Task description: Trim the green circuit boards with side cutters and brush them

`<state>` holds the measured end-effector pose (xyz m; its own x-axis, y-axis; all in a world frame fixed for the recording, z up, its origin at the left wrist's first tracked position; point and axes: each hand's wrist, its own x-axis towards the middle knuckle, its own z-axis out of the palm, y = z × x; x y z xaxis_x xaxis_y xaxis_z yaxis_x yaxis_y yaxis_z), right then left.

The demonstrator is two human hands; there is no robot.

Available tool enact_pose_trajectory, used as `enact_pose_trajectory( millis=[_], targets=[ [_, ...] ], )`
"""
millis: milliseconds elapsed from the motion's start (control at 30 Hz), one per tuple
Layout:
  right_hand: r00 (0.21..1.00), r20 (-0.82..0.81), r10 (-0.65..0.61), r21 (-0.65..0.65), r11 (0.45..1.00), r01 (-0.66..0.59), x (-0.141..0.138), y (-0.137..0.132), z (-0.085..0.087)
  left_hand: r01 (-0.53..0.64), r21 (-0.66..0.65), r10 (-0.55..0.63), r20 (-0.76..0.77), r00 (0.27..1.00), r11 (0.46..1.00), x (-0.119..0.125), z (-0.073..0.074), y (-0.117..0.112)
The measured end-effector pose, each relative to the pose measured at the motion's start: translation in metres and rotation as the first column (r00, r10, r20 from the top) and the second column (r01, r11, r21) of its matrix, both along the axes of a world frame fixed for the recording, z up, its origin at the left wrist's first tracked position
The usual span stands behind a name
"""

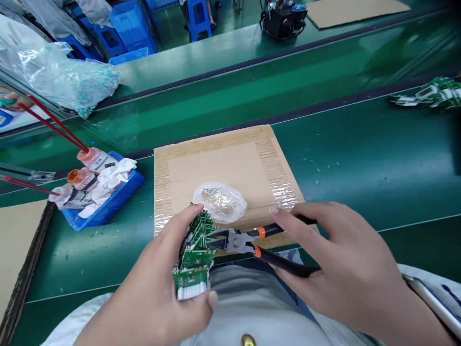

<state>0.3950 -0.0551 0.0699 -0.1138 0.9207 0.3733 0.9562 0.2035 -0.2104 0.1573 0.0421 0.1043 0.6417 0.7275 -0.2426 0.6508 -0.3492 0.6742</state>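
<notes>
My left hand [158, 288] is closed around a green circuit board [196, 250] with a white connector at its lower end, held upright over my lap. My right hand [345, 269] grips a pair of cutting pliers [252, 242] with black and orange handles. The plier jaws touch the board's right edge. Just beyond both lies a small clear plastic bag [220, 202] on a taped cardboard sheet [223, 163].
A blue tray [118, 197] at the left holds small bottles with red nozzles and white tissue. A large clear bag [61, 72] lies at the far left. More green boards [432, 93] sit far right on the green conveyor belt [360, 154]. Blue crates and a stool stand behind.
</notes>
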Motion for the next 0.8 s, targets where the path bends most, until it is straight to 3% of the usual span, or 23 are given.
enact_pose_trajectory(
  millis=[433, 800],
  targets=[
    [0.991, 0.133, 0.022, 0.049, 0.998, -0.028, 0.005, 0.011, 0.01, -0.163, -0.1, 0.159, -0.044, 0.986, 0.982, 0.008, 0.004, -0.006],
    [0.989, 0.141, 0.033, 0.081, 0.996, -0.044, 0.002, 0.017, 0.014, -0.142, -0.13, 0.142, -0.013, 0.99, 0.981, 0.004, -0.005, -0.004]
  ],
)
